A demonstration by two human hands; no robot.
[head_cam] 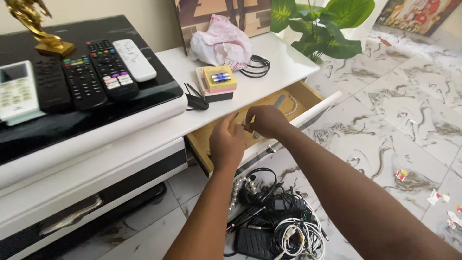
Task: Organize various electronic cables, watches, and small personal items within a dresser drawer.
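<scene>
A white cabinet (144,139) fills the left, its open wooden drawer (298,98) pulled out to the right. On the near floor lies a tangled heap of cables (279,221). Over the drawer the left hand (227,142) and right hand (266,120) meet, fingers drawn together, pinching a small dark object (247,128) between them; its kind is too small to tell. It looks light and rigid, best pinched at its ends. A grey pen-like stick (278,102) and bead string (292,106) lie farther in.
</scene>
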